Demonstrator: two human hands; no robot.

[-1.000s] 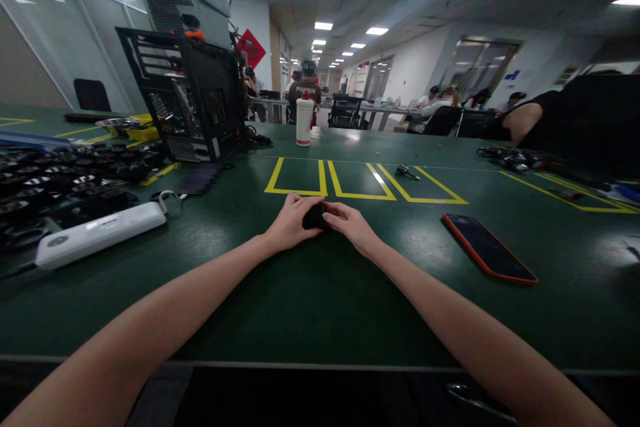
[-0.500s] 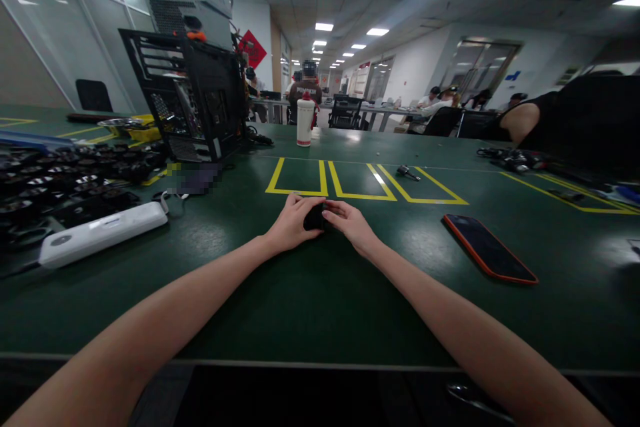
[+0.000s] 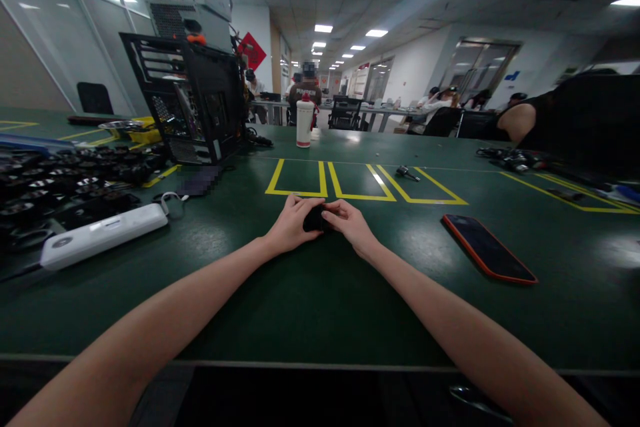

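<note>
Between my two hands is a small black object point(image 3: 313, 219), low over the green table point(image 3: 320, 300); its kind cannot be made out. My left hand point(image 3: 293, 223) grips it from the left, thumb below and fingers over the top. From the other side, my right hand point(image 3: 349, 221) pinches at its right edge with thumb and fingertips. The fingers cover much of the object. Just beyond the hands, yellow tape outlines point(image 3: 363, 198) mark the tabletop. A small dark metallic part point(image 3: 407, 173) lies within the right-hand outline.
An orange-edged phone point(image 3: 489, 248) lies to the right. On the left are a white power strip point(image 3: 105, 235), a heap of black parts point(image 3: 75, 180) and an open computer case point(image 3: 200, 100). A white bottle point(image 3: 304, 123) stands farther back. Another person point(image 3: 575, 113) is at the right.
</note>
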